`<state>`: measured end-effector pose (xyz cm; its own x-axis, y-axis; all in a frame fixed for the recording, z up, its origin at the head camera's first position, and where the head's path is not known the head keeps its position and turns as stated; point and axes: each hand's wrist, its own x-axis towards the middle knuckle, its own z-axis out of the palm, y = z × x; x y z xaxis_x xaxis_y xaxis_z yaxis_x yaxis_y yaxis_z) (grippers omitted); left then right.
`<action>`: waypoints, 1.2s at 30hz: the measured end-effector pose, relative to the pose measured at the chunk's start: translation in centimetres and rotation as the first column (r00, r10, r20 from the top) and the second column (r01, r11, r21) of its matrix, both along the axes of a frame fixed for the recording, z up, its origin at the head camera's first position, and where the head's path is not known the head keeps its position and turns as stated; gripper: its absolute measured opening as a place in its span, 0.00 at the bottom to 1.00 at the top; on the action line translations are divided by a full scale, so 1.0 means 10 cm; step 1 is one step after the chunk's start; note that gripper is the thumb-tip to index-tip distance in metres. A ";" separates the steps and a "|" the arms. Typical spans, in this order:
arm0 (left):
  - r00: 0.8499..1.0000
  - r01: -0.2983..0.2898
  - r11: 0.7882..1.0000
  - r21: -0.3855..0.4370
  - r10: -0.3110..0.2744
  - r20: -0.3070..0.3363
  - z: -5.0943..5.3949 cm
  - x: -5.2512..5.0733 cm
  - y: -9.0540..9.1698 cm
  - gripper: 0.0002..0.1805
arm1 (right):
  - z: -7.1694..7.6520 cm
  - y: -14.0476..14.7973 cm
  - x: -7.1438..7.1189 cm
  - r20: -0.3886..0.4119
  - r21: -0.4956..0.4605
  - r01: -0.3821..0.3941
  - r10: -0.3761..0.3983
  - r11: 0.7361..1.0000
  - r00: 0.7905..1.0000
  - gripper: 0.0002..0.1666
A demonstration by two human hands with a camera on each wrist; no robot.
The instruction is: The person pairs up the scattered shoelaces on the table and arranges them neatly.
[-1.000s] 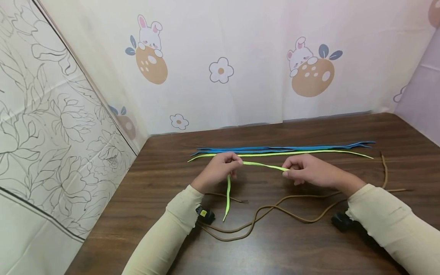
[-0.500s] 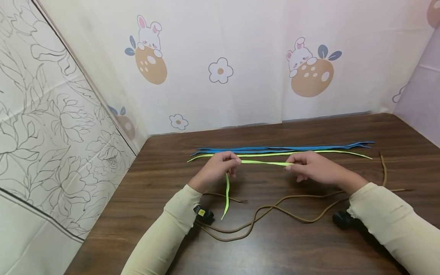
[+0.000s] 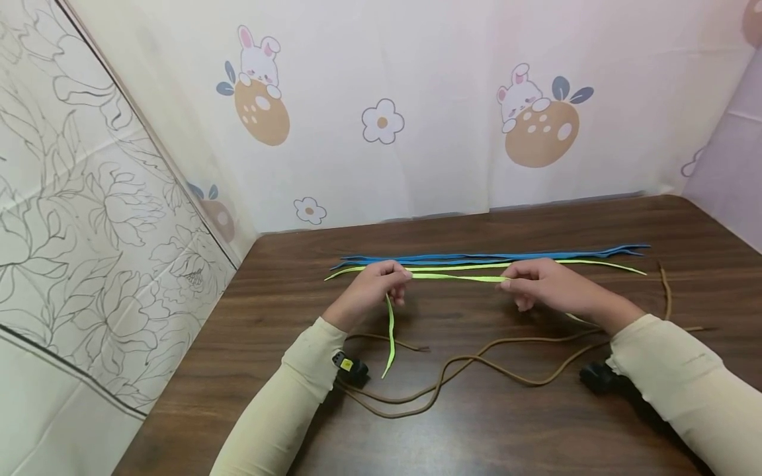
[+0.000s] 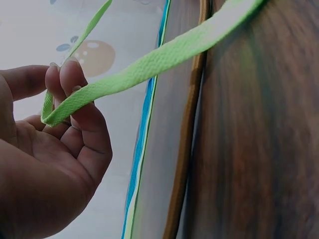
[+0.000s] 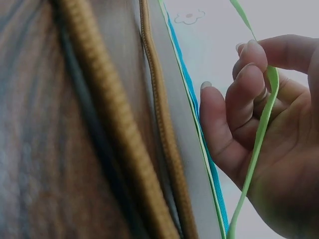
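Note:
A neon-green flat shoelace point(image 3: 455, 277) is stretched between both hands above the table. My left hand point(image 3: 375, 285) pinches it between thumb and fingers, and a short tail hangs down below that hand. In the left wrist view the green shoelace point(image 4: 134, 72) folds at the fingertips. My right hand point(image 3: 544, 289) pinches the other part; in the right wrist view the lace point(image 5: 259, 137) runs down past the palm. Just beyond the hands, a second green shoelace point(image 3: 595, 262) lies straight beside several blue shoelaces point(image 3: 476, 256).
A brown round shoelace point(image 3: 452, 377) lies in loose curves on the dark wooden table point(image 3: 464, 439), nearer than the hands and partly under the forearms. Behind the table hangs a printed curtain point(image 3: 440, 165); another patterned sheet point(image 3: 107, 218) stands on the left.
The hands have moved slightly apart, left hand to the left and right hand to the right. The green lace between them is longer and more level, and its hanging tail has shifted left.

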<state>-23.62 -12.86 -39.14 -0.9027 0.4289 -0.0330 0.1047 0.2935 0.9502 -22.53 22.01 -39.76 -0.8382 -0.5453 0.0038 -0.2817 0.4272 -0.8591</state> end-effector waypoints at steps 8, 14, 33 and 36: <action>0.999 -0.017 0.998 0.055 0.014 0.052 -0.03 -0.06 -0.06 0.22 | 0.01 0.06 0.00 0.040 -0.010 0.039 -0.038 0.999 0.998 0.19; 0.996 -0.038 0.997 0.070 0.032 0.084 -0.05 -0.07 -0.09 0.20 | 0.00 0.11 -0.01 0.053 -0.039 0.056 -0.054 0.998 0.997 0.20; 0.992 -0.059 0.993 0.099 0.047 0.118 -0.07 -0.10 -0.13 0.30 | 0.00 0.19 -0.04 0.032 0.002 0.092 -0.092 0.996 0.995 0.21; 0.992 -0.059 0.994 0.090 0.048 0.118 -0.07 -0.10 -0.14 0.30 | 0.00 0.20 -0.05 0.032 0.005 0.097 -0.097 0.995 0.995 0.21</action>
<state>-24.59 -14.22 -39.80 -0.9169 0.3863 -0.1007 -0.0208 0.2057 0.9784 -23.04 24.03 -39.74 -0.8869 -0.4613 -0.0264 -0.2106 0.4544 -0.8656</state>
